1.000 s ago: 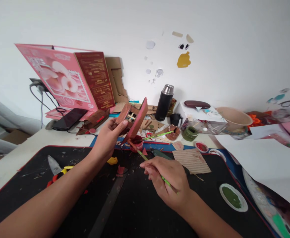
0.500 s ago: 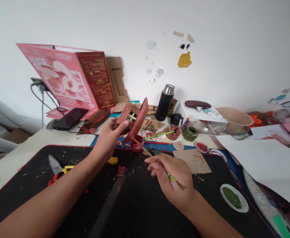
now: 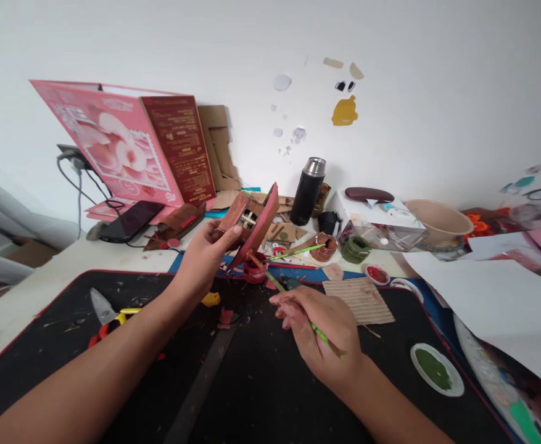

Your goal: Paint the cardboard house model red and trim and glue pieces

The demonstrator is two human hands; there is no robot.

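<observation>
Tilted in mid-air above the far edge of a black mat [image 3: 270, 382], a small house-shaped model [image 3: 234, 209] was in our left hand [image 3: 203, 253], its thumb and fingers closed on the body. We saw walls of matte reddish brown, with a rectangular opening crossed by pale sticks [image 3: 248, 219] laid like window bars. A broad flat panel [image 3: 261, 225], dusty pinkish red on its outer face, slanted along the side nearer our right hand [image 3: 321, 333], its upper end reaching past the body and its lower end coming to a point. In that right hand, its fingertips smeared reddish, we gripped a green-handled paintbrush [image 3: 274, 282], fingers closed around the handle. The brown-stained bristles were at the panel's lower edge, over a small jar of red paint [image 3: 255, 273]; we could not tell whether they touched the panel. Just beyond the jar lay a second green brush [image 3: 298, 251], slanting toward a brown-stained jar [image 3: 326, 248], with a jar of green paint [image 3: 356, 250] beside it. Scissors [image 3: 101, 311] with a red and yellow handle lay on the mat, beyond our left forearm, and a dish of green paint [image 3: 438, 370] stood on the opposite side.
</observation>
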